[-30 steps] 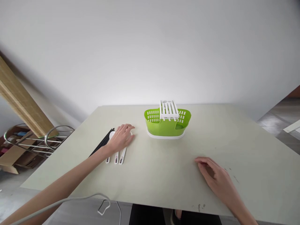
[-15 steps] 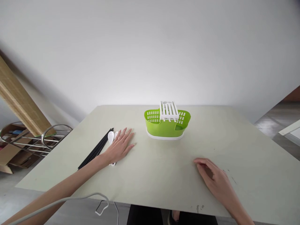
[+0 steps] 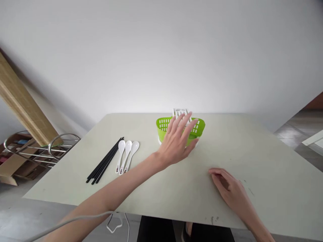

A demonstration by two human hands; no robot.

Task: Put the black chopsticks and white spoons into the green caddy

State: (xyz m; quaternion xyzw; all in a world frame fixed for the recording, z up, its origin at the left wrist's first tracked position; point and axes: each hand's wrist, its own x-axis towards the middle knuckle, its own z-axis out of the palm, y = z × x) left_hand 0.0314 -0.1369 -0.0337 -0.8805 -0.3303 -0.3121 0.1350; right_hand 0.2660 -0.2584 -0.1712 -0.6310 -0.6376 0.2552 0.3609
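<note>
My left hand (image 3: 177, 143) is open with fingers spread, held in front of a green slotted basket (image 3: 162, 133) and hiding much of it. Whether the fingers touch the basket I cannot tell. Across the basket's top sits a white slatted rack (image 3: 178, 110), partly covered by my fingers. My right hand (image 3: 234, 193) rests on the table at the right, thumb and fingertips together, nothing seen in it. Left of my left forearm, three white spoons (image 3: 128, 146) lie side by side, bowls away from me. Beside them lies a bundle of black chopsticks (image 3: 105, 162).
Everything stands on a pale table (image 3: 252, 144) against a white wall (image 3: 161, 60). A grey cable (image 3: 75, 218) crosses over my left forearm near the front edge. To the left, off the table, are a metal rack (image 3: 67, 143), a cardboard box (image 3: 15, 166) and a leaning long board (image 3: 24, 104).
My left hand has lifted from over the spoons and moved right to the basket, uncovering all three spoons. My right hand has stayed in place.
</note>
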